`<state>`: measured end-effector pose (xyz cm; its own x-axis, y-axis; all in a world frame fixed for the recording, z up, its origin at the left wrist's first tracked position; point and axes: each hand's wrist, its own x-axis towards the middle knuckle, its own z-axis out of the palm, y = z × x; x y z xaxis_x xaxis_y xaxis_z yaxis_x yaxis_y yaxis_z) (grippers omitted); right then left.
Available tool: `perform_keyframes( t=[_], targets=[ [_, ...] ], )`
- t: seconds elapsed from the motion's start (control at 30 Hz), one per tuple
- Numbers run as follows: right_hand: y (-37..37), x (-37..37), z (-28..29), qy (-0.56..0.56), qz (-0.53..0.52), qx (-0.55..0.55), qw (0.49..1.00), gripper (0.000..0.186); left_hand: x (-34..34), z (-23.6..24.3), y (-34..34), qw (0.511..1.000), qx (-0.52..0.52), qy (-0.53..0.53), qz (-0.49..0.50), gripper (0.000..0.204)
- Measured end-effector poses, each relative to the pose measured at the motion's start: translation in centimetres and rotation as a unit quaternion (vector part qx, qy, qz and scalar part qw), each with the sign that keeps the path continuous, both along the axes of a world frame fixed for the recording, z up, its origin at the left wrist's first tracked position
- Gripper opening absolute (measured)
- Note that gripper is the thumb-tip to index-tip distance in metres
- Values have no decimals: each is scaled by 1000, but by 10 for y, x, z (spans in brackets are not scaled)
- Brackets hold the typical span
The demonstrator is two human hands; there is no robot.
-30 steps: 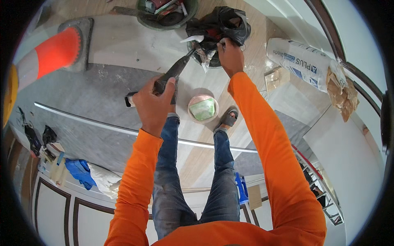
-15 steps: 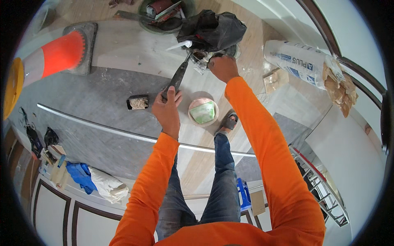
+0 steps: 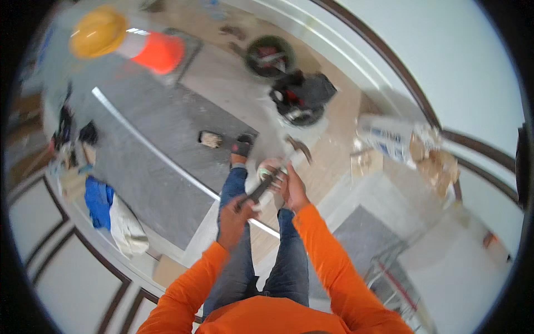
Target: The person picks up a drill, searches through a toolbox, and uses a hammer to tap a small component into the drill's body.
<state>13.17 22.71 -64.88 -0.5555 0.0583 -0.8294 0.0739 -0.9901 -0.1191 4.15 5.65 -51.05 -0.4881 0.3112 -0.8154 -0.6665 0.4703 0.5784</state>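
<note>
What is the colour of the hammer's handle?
The handle is dark grey to black, best in the head view.

Motion blur softens the hammer (image 3: 261, 192), its head most of all; the right hand (image 3: 293, 188) covers part of its shaft and the left hand (image 3: 233, 220) part of its grip. The bowl (image 3: 267, 165) is partly hidden behind the hammer and right hand, its contents unclear. That hand also hides the right foot. The lettering on the bag (image 3: 384, 136) is smeared, the bucket's (image 3: 248, 60) contents blurred together. The ladder (image 3: 397, 289) is indistinct, and the lower edge cuts off both sleeves (image 3: 186, 286).
</note>
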Motion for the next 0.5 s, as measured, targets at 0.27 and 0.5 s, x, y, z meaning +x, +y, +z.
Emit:
perform_keyframes(
  t=[0.27, 0.5],
  targets=[
    [-66, 85, 151, -143, -135, 63, 978, 46, 123, 134, -110, 973, 7, -25, -229, 59],
    [-177, 23, 240, -109, 27, 167, 980, 44, 121, 186, -192, 987, -44, 38, -150, 64]
  ],
)
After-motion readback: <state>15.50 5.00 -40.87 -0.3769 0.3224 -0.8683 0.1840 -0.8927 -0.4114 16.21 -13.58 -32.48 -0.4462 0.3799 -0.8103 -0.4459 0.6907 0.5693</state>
